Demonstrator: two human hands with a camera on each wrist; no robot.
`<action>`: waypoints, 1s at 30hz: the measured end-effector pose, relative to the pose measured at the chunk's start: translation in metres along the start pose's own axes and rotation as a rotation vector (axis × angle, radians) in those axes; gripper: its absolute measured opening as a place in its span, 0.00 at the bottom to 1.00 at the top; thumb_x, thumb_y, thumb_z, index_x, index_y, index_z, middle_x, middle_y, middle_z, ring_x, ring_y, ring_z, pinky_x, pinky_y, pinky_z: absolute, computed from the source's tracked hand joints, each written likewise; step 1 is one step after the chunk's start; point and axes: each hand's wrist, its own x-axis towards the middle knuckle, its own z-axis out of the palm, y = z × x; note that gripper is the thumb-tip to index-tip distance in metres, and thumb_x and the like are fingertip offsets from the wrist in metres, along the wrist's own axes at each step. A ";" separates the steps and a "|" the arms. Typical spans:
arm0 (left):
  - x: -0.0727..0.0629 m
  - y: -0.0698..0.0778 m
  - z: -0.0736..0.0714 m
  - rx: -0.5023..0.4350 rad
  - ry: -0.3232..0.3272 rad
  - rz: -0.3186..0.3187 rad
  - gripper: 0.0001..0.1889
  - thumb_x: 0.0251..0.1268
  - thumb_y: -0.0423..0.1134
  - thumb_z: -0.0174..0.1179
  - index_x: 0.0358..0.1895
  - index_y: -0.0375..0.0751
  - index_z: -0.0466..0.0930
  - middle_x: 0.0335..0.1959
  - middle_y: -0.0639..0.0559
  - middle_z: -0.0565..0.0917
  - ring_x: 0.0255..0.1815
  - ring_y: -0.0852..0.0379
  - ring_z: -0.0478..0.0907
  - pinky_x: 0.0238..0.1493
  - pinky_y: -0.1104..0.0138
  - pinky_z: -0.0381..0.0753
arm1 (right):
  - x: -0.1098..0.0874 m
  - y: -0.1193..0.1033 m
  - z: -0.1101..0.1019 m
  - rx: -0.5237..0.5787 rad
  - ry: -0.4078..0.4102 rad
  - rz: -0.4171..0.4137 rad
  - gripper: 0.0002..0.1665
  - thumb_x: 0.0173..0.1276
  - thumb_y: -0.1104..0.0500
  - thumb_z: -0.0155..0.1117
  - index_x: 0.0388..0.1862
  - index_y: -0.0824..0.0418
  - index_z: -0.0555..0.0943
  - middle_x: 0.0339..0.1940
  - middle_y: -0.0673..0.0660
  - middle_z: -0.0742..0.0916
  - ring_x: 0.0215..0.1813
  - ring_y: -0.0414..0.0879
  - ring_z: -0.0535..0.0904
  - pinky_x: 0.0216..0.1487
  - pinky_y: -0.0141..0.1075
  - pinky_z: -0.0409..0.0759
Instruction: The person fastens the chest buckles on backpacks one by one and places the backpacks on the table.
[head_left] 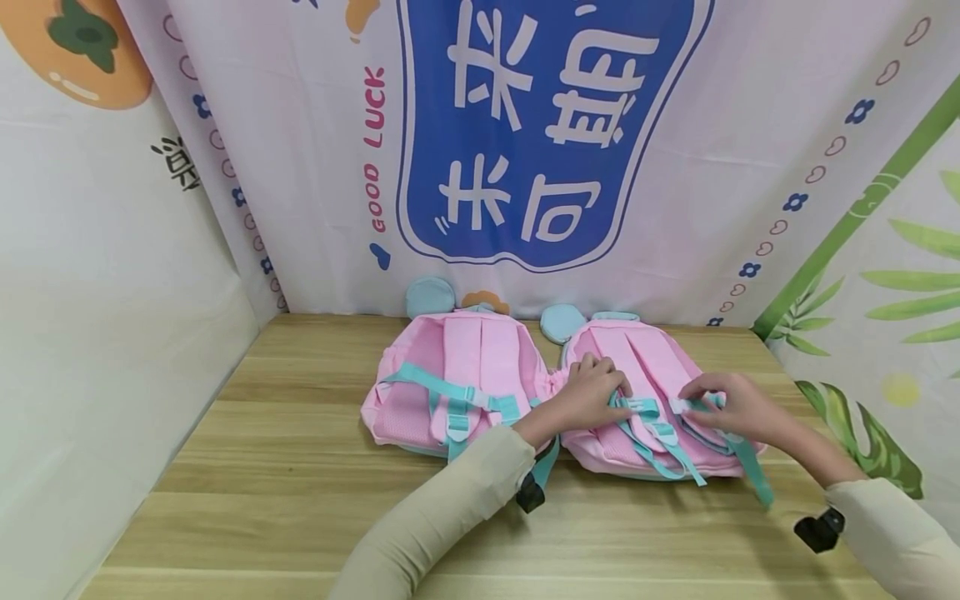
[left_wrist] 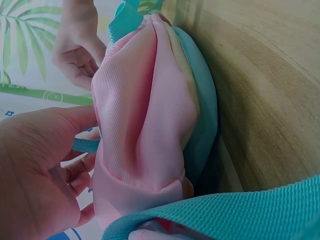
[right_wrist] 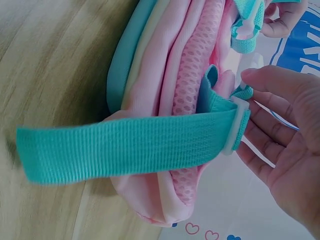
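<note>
A pink backpack [head_left: 626, 346] with teal webbing lies straps-up on the right side of the table. My left hand [head_left: 592, 392] pinches a teal chest strap [head_left: 639, 407] of this backpack, near its white buckle end. Opposite it, my right hand [head_left: 738, 404] pinches a white buckle piece [head_left: 680, 406] on the other half of that strap. A gap separates the two buckle ends. In the right wrist view a wide teal strap end [right_wrist: 120, 150] hangs from a white adjuster [right_wrist: 235, 125] beside my right hand's fingers. The left wrist view shows the backpack's pink side pocket [left_wrist: 140, 115].
A second pink backpack [head_left: 480, 350] lies to the left, its teal chest strap [head_left: 435, 382] running across its shoulder straps. Both stand near the printed back curtain [head_left: 322, 275], on a wooden table [head_left: 300, 500]. Round light-blue ears [head_left: 562, 322] stick out at their tops.
</note>
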 end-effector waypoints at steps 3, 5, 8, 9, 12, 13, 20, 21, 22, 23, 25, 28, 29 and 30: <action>0.000 0.001 0.000 0.010 0.008 0.004 0.14 0.69 0.55 0.65 0.50 0.56 0.83 0.49 0.57 0.75 0.52 0.58 0.62 0.53 0.66 0.61 | 0.001 -0.001 -0.001 -0.001 0.047 -0.043 0.13 0.53 0.67 0.81 0.37 0.58 0.88 0.35 0.47 0.91 0.38 0.35 0.84 0.41 0.41 0.86; 0.000 0.002 -0.001 0.013 0.013 0.005 0.14 0.69 0.55 0.64 0.51 0.55 0.83 0.49 0.57 0.76 0.52 0.58 0.62 0.54 0.65 0.61 | 0.001 -0.002 -0.002 -0.004 0.072 -0.061 0.14 0.53 0.68 0.80 0.38 0.58 0.89 0.35 0.48 0.91 0.38 0.35 0.84 0.41 0.40 0.86; 0.001 0.003 -0.001 0.017 0.023 0.002 0.14 0.69 0.55 0.64 0.52 0.55 0.82 0.49 0.57 0.76 0.53 0.57 0.62 0.55 0.63 0.62 | 0.002 -0.003 -0.003 -0.015 0.102 -0.083 0.15 0.52 0.69 0.80 0.38 0.58 0.89 0.36 0.50 0.91 0.39 0.36 0.85 0.41 0.39 0.86; 0.002 0.003 -0.001 0.020 0.027 0.001 0.14 0.70 0.55 0.64 0.52 0.55 0.82 0.49 0.57 0.76 0.53 0.57 0.62 0.56 0.63 0.62 | 0.003 -0.003 -0.003 -0.022 0.111 -0.086 0.15 0.52 0.69 0.80 0.38 0.58 0.89 0.36 0.50 0.91 0.40 0.36 0.85 0.41 0.39 0.86; 0.004 0.004 0.001 0.026 0.044 -0.003 0.14 0.70 0.54 0.64 0.52 0.55 0.81 0.48 0.58 0.77 0.53 0.57 0.63 0.57 0.62 0.63 | 0.004 -0.005 -0.003 -0.046 0.145 -0.093 0.15 0.52 0.70 0.80 0.38 0.58 0.88 0.36 0.50 0.91 0.40 0.38 0.86 0.42 0.37 0.86; 0.005 0.004 0.001 0.026 0.049 -0.004 0.14 0.70 0.54 0.64 0.52 0.55 0.81 0.47 0.59 0.77 0.53 0.57 0.63 0.58 0.62 0.63 | 0.004 -0.005 -0.003 -0.053 0.156 -0.096 0.15 0.52 0.70 0.79 0.38 0.58 0.88 0.36 0.49 0.91 0.40 0.39 0.86 0.42 0.35 0.85; 0.008 0.008 0.002 0.011 0.097 -0.015 0.15 0.71 0.54 0.63 0.55 0.54 0.81 0.47 0.60 0.77 0.54 0.58 0.64 0.59 0.62 0.62 | 0.008 -0.011 -0.003 -0.086 0.235 -0.146 0.18 0.50 0.73 0.79 0.38 0.59 0.85 0.37 0.51 0.89 0.39 0.48 0.86 0.45 0.25 0.80; 0.008 0.008 0.002 0.014 0.102 -0.015 0.15 0.71 0.54 0.62 0.55 0.54 0.81 0.47 0.60 0.77 0.54 0.58 0.64 0.58 0.63 0.63 | 0.008 -0.012 -0.003 -0.091 0.244 -0.149 0.18 0.50 0.73 0.79 0.37 0.58 0.85 0.37 0.51 0.89 0.39 0.48 0.85 0.45 0.25 0.80; 0.008 0.009 0.002 0.013 0.106 -0.016 0.15 0.71 0.54 0.62 0.55 0.54 0.81 0.48 0.60 0.77 0.54 0.58 0.64 0.59 0.63 0.62 | 0.008 -0.013 -0.003 -0.100 0.254 -0.148 0.18 0.50 0.73 0.79 0.37 0.58 0.85 0.38 0.51 0.88 0.40 0.48 0.85 0.45 0.25 0.80; 0.008 0.010 0.002 0.010 0.110 -0.017 0.15 0.71 0.54 0.62 0.55 0.54 0.81 0.48 0.59 0.77 0.54 0.58 0.64 0.59 0.63 0.62 | 0.009 -0.014 -0.002 -0.112 0.263 -0.147 0.18 0.49 0.72 0.79 0.37 0.58 0.85 0.38 0.51 0.88 0.40 0.48 0.84 0.45 0.25 0.80; 0.009 0.011 0.002 0.008 0.116 -0.018 0.15 0.72 0.54 0.62 0.55 0.54 0.81 0.50 0.59 0.77 0.55 0.58 0.64 0.59 0.63 0.63 | 0.009 -0.015 -0.001 -0.136 0.278 -0.140 0.19 0.49 0.72 0.80 0.37 0.57 0.85 0.38 0.52 0.88 0.41 0.48 0.82 0.45 0.27 0.79; 0.010 0.013 0.003 -0.003 0.127 -0.022 0.15 0.72 0.54 0.62 0.54 0.54 0.80 0.51 0.59 0.77 0.57 0.57 0.64 0.61 0.62 0.63 | 0.009 -0.015 0.001 -0.166 0.296 -0.135 0.19 0.48 0.71 0.81 0.38 0.57 0.85 0.39 0.52 0.87 0.43 0.46 0.80 0.45 0.27 0.78; 0.011 0.013 0.003 -0.002 0.131 -0.023 0.15 0.72 0.54 0.61 0.54 0.54 0.80 0.51 0.59 0.77 0.57 0.57 0.64 0.61 0.62 0.63 | 0.009 -0.015 0.001 -0.170 0.300 -0.137 0.20 0.48 0.72 0.81 0.38 0.57 0.85 0.39 0.53 0.87 0.43 0.46 0.79 0.45 0.27 0.77; 0.011 0.014 0.003 -0.001 0.135 -0.024 0.15 0.72 0.55 0.61 0.54 0.54 0.80 0.51 0.59 0.77 0.57 0.57 0.64 0.61 0.62 0.62 | 0.008 -0.015 0.002 -0.172 0.304 -0.138 0.20 0.48 0.72 0.80 0.38 0.57 0.85 0.39 0.53 0.87 0.44 0.46 0.79 0.45 0.26 0.76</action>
